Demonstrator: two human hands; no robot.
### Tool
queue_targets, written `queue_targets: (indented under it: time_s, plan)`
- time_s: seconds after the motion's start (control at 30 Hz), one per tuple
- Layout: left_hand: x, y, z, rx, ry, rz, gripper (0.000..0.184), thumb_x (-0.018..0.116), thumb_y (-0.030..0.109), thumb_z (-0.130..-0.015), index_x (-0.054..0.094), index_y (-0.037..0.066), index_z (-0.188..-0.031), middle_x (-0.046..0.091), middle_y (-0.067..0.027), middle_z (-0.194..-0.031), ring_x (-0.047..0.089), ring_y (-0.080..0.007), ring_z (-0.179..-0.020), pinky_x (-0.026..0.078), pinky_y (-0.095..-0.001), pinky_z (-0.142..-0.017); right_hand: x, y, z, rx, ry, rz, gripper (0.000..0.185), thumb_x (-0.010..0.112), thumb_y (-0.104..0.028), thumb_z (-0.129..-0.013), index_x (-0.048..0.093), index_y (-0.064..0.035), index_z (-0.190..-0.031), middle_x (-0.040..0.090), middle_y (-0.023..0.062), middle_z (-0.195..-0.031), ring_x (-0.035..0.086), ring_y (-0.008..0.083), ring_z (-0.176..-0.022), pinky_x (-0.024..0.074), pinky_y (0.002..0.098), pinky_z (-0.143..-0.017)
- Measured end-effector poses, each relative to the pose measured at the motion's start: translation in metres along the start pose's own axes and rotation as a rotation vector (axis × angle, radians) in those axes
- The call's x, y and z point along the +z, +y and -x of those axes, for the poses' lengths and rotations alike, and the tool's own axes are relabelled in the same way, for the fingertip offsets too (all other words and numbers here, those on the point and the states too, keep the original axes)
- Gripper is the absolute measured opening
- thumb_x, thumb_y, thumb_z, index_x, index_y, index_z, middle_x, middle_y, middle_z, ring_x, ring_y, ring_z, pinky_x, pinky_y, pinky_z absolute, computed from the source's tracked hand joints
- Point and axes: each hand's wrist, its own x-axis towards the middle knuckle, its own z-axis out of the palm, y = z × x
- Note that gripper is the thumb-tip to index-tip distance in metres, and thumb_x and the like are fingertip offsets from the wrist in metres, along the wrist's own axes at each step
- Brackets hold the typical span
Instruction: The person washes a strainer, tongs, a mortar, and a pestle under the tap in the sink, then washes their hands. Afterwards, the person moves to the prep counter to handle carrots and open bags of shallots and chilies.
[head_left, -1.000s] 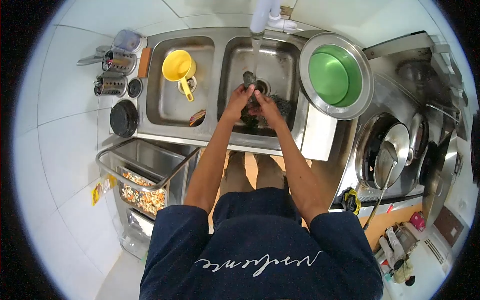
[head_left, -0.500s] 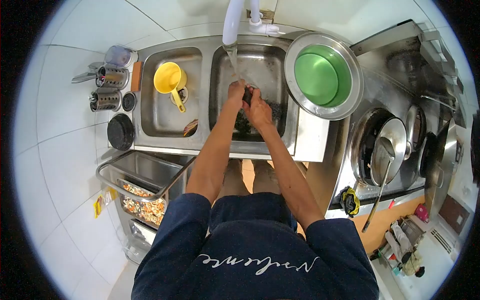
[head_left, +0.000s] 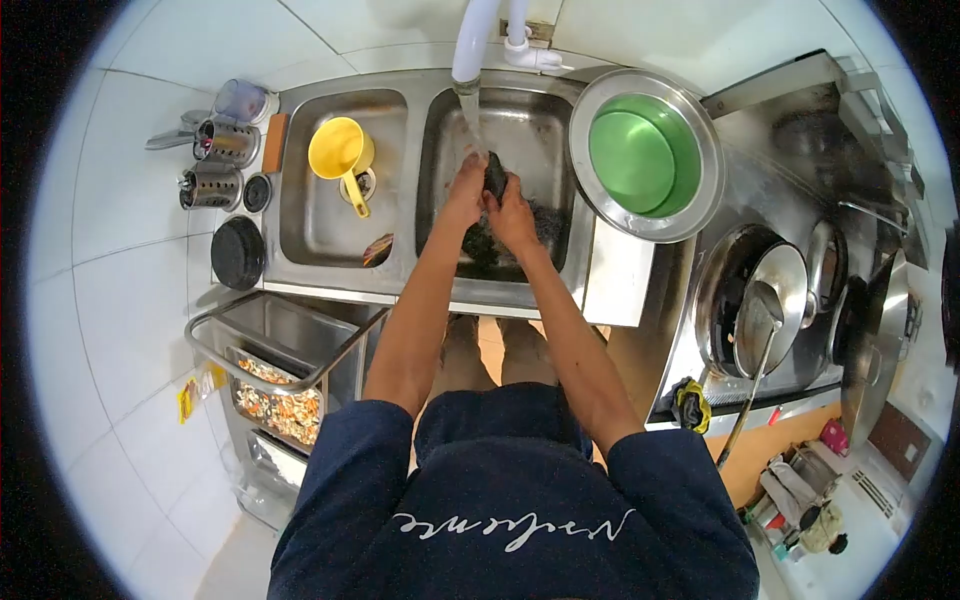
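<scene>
Over the right sink basin (head_left: 535, 125), my left hand (head_left: 467, 188) and my right hand (head_left: 513, 220) grip a dark, elongated object (head_left: 495, 175) from its two sides. Its kind does not show clearly; it looks wet, with its far end pointing toward the faucet. Water runs from the white faucet (head_left: 470, 60) onto my left fingers and the object. Below my hands, dark loose bits (head_left: 482, 250) lie on the basin floor. Both hands are closed, with some fingertips hidden behind the object.
A yellow dipper (head_left: 340, 148) sits in the left basin. At the sink's right stands a metal-rimmed basin with a green tub (head_left: 640, 160) inside. Farther right, a wok (head_left: 775, 335) holds a ladle (head_left: 765, 310). Utensil holders (head_left: 215, 187) line the left edge.
The dark object has tilted more upright, and more of it shows between my hands. My left hand has shifted slightly left and my right hand slightly nearer to me.
</scene>
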Motion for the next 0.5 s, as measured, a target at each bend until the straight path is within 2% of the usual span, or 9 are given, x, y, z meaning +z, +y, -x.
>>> queue_targets:
  time_s: [0.07,0.1,0.13,0.17,0.23,0.33,0.4,0.43,0.5]
  plan:
    - [0.002,-0.007,-0.002,-0.092,0.037,-0.223,0.042,0.059,0.028,-0.088,0.047,0.004,-0.120,0.059,-0.0080,-0.108,0.057,-0.0181,-0.093,0.046,-0.0328,-0.079,0.004,0.013,-0.009,-0.292,0.066,-0.021,0.054,0.055,-0.016,-0.085,0.029,-0.0031,-0.130,0.052,0.0291,-0.115,0.052,0.0465,-0.103,0.0436,0.0503,-0.084]
    - [-0.010,-0.017,-0.016,0.107,0.080,-0.298,0.047,0.059,0.028,-0.088,0.040,0.001,-0.122,0.055,-0.0134,-0.111,0.057,-0.0214,-0.092,0.046,-0.0348,-0.078,0.007,0.017,-0.019,-0.525,0.193,-0.049,0.045,0.049,-0.015,-0.087,0.039,-0.0016,-0.129,0.061,0.0252,-0.099,0.057,0.0392,-0.100,0.0455,0.0440,-0.082]
    - [-0.015,-0.024,-0.026,0.308,0.117,-0.369,0.054,0.058,0.028,-0.089,0.032,-0.002,-0.124,0.052,-0.0188,-0.114,0.056,-0.0246,-0.092,0.047,-0.0368,-0.078,-0.003,0.006,-0.027,-0.346,0.018,-0.073,0.041,0.047,-0.016,-0.088,0.043,-0.0012,-0.127,0.061,0.0227,-0.100,0.056,0.0338,-0.103,0.0439,0.0406,-0.086]
    - [-0.004,-0.011,-0.004,0.328,0.190,-0.474,0.055,0.059,0.028,-0.089,0.031,-0.002,-0.126,0.051,-0.0197,-0.115,0.055,-0.0261,-0.096,0.045,-0.0375,-0.082,-0.012,-0.004,-0.035,-0.159,-0.153,-0.103,0.038,0.045,-0.017,-0.090,0.048,-0.0009,-0.124,0.062,0.0203,-0.101,0.056,0.0284,-0.105,0.0422,0.0372,-0.089]
    - [0.003,-0.001,0.012,0.472,0.308,-0.589,0.057,0.059,0.027,-0.089,0.030,-0.001,-0.128,0.051,-0.0201,-0.116,0.053,-0.0273,-0.100,0.042,-0.0376,-0.088,-0.003,-0.006,-0.058,-0.122,-0.142,-0.337,0.038,0.044,-0.021,-0.091,0.051,-0.0011,-0.123,0.063,0.0144,-0.102,0.056,0.0205,-0.101,0.0403,0.0326,-0.092]
    - [0.031,0.016,0.038,0.612,0.260,-0.494,0.057,0.060,0.028,-0.089,0.030,-0.001,-0.127,0.051,-0.0189,-0.115,0.053,-0.0271,-0.099,0.040,-0.0372,-0.091,0.010,-0.019,-0.063,-0.057,-0.033,-0.418,0.040,0.044,-0.027,-0.094,0.049,-0.0026,-0.125,0.062,0.0112,-0.108,0.056,0.0204,-0.101,0.0395,0.0318,-0.092]
    - [0.042,0.024,0.045,0.637,0.202,-0.386,0.056,0.060,0.029,-0.089,0.032,-0.001,-0.127,0.052,-0.0182,-0.114,0.053,-0.0271,-0.099,0.040,-0.0374,-0.091,0.044,0.010,-0.087,-0.303,0.117,-0.707,0.045,0.042,-0.035,-0.096,0.048,-0.0038,-0.126,0.059,0.0088,-0.115,0.055,0.0230,-0.101,0.0394,0.0310,-0.093]
    - [0.038,0.023,0.032,0.674,0.155,-0.475,0.055,0.060,0.031,-0.089,0.034,-0.001,-0.125,0.054,-0.0167,-0.110,0.054,-0.0266,-0.096,0.041,-0.0377,-0.089,0.024,-0.009,-0.063,-0.026,0.048,-0.743,0.049,0.040,-0.043,-0.096,0.047,-0.0059,-0.127,0.055,0.0078,-0.118,0.057,0.0242,-0.097,0.0438,0.0329,-0.087]
    - [0.030,0.034,0.034,0.629,0.053,-0.604,0.059,0.062,0.038,-0.086,0.040,-0.001,-0.124,0.055,-0.0150,-0.113,0.052,-0.0273,-0.101,0.041,-0.0377,-0.090,0.000,-0.011,-0.039,0.068,-0.241,-0.974,0.051,0.040,-0.048,-0.094,0.047,-0.0079,-0.125,0.054,0.0074,-0.115,0.057,0.0207,-0.086,0.0478,0.0338,-0.076]
